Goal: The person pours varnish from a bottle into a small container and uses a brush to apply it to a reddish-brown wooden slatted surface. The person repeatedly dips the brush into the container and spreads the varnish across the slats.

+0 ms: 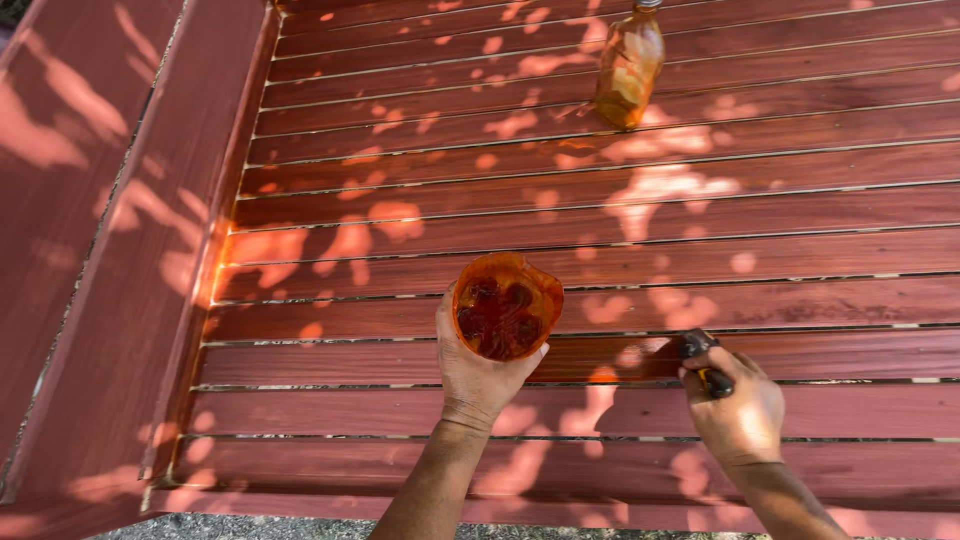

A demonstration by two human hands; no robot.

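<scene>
My left hand (478, 370) grips an open-topped, cut-off orange plastic cup (507, 305) that stands on the red slatted wooden surface (420, 250). The cup's rim is uneven and dark liquid shows inside. My right hand (738, 410) is closed around a small dark tool with a yellow part (705, 365), which rests close to the slats to the right of the cup. An amber plastic bottle (630, 65) stands upright farther back, apart from both hands.
A raised red wooden side rail (215, 230) runs along the left edge of the slats, with a wider board (70, 200) beyond it. Gravel ground (250, 528) shows below the near edge. Dappled sunlight covers the boards.
</scene>
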